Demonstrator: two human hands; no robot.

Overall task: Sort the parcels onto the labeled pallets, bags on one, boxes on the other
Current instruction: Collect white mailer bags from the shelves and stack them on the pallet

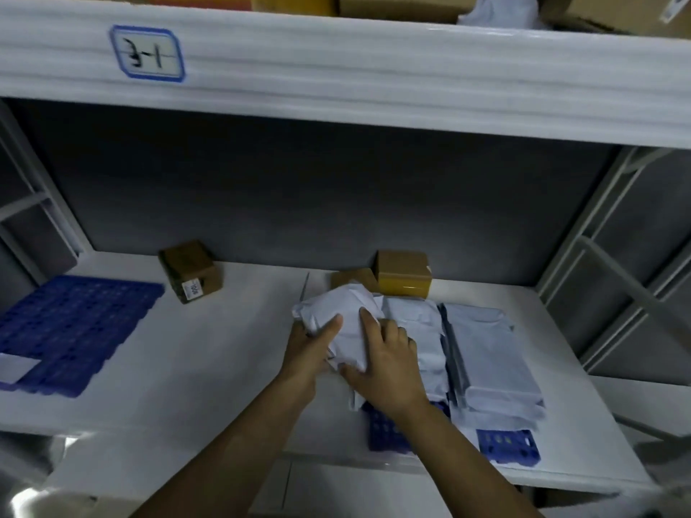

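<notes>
Bag (347, 310) crumpled, long axis near-to-far | left hand (306, 353) grips it | right hand (385, 364) grips it

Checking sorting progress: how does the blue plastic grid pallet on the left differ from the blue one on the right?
The left blue plastic grid pallet holds only a white label; the right blue pallet is stacked with pale grey mailer bags. The left one's grid is mostly exposed; the right one shows just its near edge. Both lie flat on the white shelf.
</notes>
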